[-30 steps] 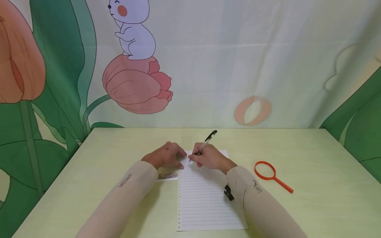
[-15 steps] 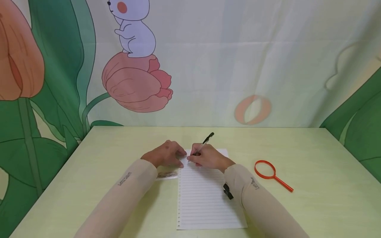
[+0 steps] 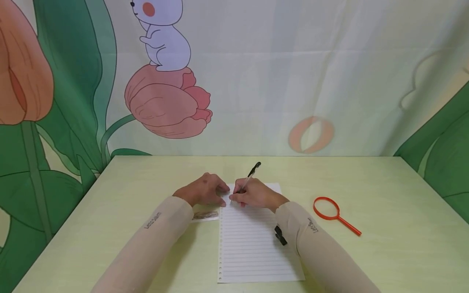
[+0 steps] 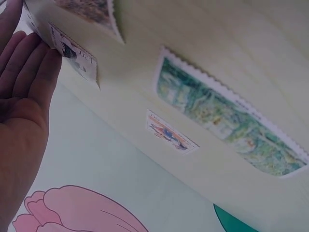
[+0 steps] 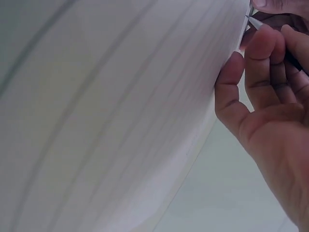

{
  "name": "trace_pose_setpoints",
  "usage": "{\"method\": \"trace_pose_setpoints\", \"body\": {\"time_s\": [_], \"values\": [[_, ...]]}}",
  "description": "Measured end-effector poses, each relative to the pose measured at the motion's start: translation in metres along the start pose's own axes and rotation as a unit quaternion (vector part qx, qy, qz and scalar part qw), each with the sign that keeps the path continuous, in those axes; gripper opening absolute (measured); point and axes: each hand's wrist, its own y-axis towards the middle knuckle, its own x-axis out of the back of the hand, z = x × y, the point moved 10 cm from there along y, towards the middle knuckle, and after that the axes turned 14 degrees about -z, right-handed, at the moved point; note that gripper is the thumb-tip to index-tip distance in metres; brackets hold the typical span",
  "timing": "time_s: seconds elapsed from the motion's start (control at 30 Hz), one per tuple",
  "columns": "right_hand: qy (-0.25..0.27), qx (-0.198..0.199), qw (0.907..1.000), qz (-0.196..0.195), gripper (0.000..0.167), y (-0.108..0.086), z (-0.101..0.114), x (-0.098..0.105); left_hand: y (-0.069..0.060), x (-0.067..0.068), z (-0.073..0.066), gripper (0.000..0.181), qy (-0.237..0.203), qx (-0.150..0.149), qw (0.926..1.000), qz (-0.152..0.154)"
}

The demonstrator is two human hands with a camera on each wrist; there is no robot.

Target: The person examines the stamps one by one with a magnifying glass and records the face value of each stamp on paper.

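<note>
In the head view my right hand [image 3: 258,193] pinches a black-capped pen [image 3: 254,169], its tip down near the upper left of a lined, hole-punched sheet of paper [image 3: 256,252]. The pen's pale tip [image 5: 254,22] also shows in the right wrist view. My left hand [image 3: 203,189] rests at the sheet's upper left edge, thumb and fingertips on it, holding nothing. A brown-pictured stamp [image 3: 206,215] lies partly hidden under my left wrist. The left wrist view shows my left hand [image 4: 24,92] beside a small stamp marked 120 [image 4: 79,60].
A long green stamp [image 4: 212,111] and a small orange-and-blue stamp [image 4: 169,135] lie farther left on the table. To the right of the sheet lies a red magnifying glass [image 3: 348,225]. A printed curtain [image 3: 249,81] hangs behind the table's far edge.
The pen and my right hand have shifted slightly left, and the pen stands a bit steeper. My left hand stays in place on the sheet.
</note>
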Motion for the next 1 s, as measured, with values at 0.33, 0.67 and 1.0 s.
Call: {"method": "trace_pose_setpoints", "body": {"time_s": [0.33, 0.67, 1.0], "values": [[-0.016, -0.011, 0.9998, -0.01, 0.014, 0.0, -0.005, 0.004, 0.001, -0.001, 0.0, 0.047, 0.002, 0.002, 1.0, 0.002], [-0.01, -0.009, 0.9999, -0.005, 0.014, 0.0, -0.005, 0.0, 0.001, -0.002, 0.002, 0.047, 0.001, 0.01, 0.9999, 0.006], [-0.02, 0.024, 0.9995, -0.003, 0.014, -0.003, 0.004, 0.0, -0.002, -0.001, 0.0, 0.047, 0.006, -0.009, 0.9999, 0.005]]}}
